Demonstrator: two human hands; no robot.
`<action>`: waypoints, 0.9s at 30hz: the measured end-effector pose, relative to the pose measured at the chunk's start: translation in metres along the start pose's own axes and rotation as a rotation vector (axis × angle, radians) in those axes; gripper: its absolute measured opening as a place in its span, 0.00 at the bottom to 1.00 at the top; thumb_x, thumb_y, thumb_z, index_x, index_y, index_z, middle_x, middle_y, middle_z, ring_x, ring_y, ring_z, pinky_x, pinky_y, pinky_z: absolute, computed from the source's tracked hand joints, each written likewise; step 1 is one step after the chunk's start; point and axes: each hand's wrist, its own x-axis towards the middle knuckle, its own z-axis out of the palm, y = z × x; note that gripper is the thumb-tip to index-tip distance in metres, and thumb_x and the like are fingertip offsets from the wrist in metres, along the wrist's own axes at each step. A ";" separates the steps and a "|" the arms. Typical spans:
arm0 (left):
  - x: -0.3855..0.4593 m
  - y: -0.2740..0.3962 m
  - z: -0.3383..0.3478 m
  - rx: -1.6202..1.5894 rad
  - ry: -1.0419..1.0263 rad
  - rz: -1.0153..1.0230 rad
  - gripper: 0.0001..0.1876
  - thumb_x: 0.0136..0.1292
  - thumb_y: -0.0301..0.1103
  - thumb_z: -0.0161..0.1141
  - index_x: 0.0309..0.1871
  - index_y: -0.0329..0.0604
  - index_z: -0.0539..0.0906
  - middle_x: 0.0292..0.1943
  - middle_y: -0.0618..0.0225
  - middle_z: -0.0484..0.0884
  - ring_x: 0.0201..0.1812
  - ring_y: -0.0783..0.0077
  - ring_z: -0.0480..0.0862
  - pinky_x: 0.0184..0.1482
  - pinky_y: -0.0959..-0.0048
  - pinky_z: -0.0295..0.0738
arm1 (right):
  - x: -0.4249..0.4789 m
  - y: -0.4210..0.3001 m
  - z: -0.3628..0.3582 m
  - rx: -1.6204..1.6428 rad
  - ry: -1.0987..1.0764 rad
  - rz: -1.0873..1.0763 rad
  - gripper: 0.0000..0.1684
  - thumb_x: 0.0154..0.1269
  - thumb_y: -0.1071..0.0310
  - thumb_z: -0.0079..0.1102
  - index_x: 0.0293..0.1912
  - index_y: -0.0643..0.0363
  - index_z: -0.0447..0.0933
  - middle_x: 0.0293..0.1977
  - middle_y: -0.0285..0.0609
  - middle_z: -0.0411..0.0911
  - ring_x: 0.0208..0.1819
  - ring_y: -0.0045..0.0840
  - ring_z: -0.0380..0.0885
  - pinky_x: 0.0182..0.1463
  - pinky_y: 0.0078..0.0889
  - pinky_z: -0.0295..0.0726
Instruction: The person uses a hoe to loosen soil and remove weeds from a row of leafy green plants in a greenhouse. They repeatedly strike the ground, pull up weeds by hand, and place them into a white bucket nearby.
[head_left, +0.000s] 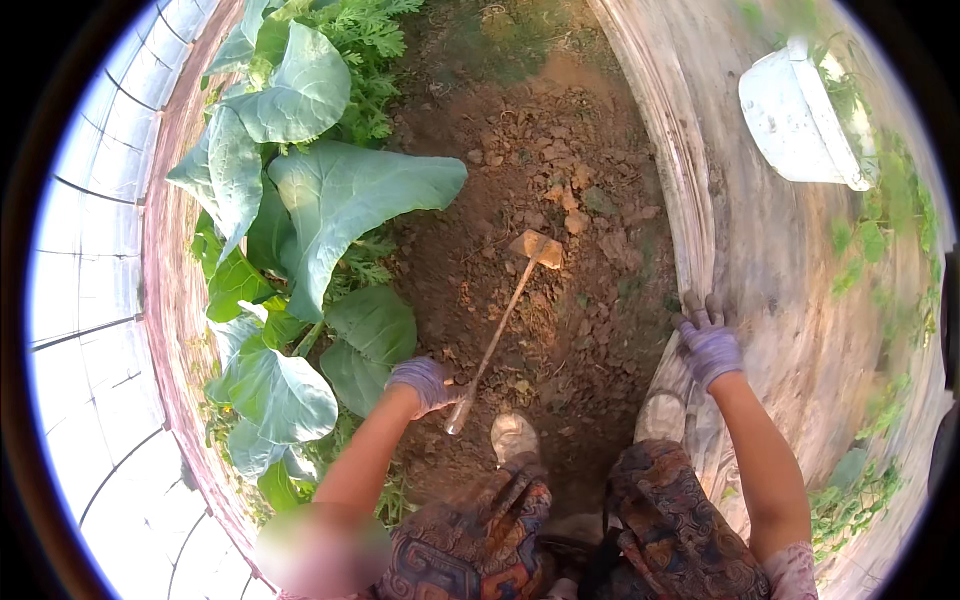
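Note:
My left hand (421, 384), in a thin purple glove, is at the near end of a small hoe (501, 328), its fingers around the handle. The hoe's handle slants up and away to the right, and its soil-coated blade (537, 249) is over the loose brown soil (592, 322). On the right, my gloved right hand (706, 345) rests with fingers spread on the folded edge of a pale, dirt-stained sheet (780, 285). Soil darkens its fingertips. Nothing shows in its grasp.
Broad-leaved cabbage-like plants (352, 202) and feathery greens (367, 45) line the left side. Beyond them stands a translucent greenhouse wall (90, 255). A white plastic tub (795, 120) is on the sheet at upper right, near blurred vines (870, 247). My shoes (514, 436) are below.

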 end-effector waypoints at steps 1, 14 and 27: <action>0.005 -0.001 -0.017 0.078 -0.095 -0.086 0.26 0.57 0.55 0.51 0.52 0.46 0.76 0.43 0.56 0.80 0.42 0.55 0.79 0.45 0.68 0.73 | 0.000 -0.001 -0.002 -0.004 -0.003 -0.014 0.27 0.48 0.61 0.62 0.52 0.45 0.71 0.64 0.38 0.55 0.64 0.43 0.55 0.67 0.51 0.45; 0.114 -0.117 -0.168 -0.528 0.895 -0.115 0.14 0.53 0.42 0.59 0.27 0.39 0.81 0.28 0.60 0.80 0.32 0.67 0.81 0.32 0.69 0.75 | 0.002 -0.002 -0.012 -0.005 -0.042 -0.001 0.28 0.47 0.64 0.63 0.51 0.45 0.71 0.63 0.40 0.56 0.64 0.42 0.56 0.67 0.51 0.47; 0.181 -0.213 -0.173 0.087 0.667 -0.395 0.11 0.52 0.39 0.58 0.32 0.43 0.83 0.31 0.61 0.82 0.33 0.66 0.82 0.36 0.68 0.76 | 0.005 -0.002 -0.007 0.018 -0.039 -0.004 0.29 0.43 0.65 0.65 0.50 0.46 0.71 0.63 0.40 0.56 0.64 0.43 0.55 0.67 0.51 0.46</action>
